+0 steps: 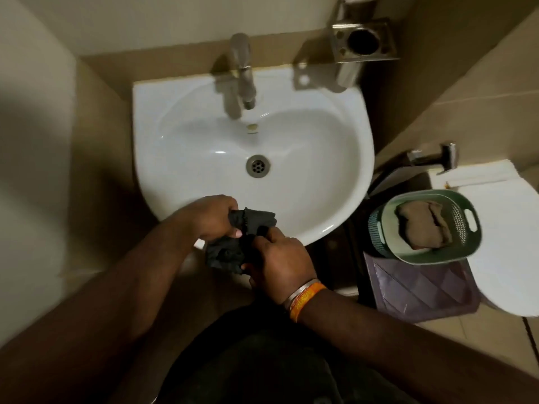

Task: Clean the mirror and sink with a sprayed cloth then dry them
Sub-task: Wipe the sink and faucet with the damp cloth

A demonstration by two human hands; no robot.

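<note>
Both the left hand (214, 218) and the right hand (281, 265) grip a crumpled black cloth (233, 243) over the near rim of the white ceramic sink (320, 182).

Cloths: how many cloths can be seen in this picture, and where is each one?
2. A black cloth is held by both hands, left hand and right hand, over the sink's front rim. A brown cloth lies in the green basket. Others may be hidden.

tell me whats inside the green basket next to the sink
A crumpled brown cloth lies inside the green basket, against its pale inner wall. Whatever might sit beneath that cloth is covered and cannot be seen.
</note>
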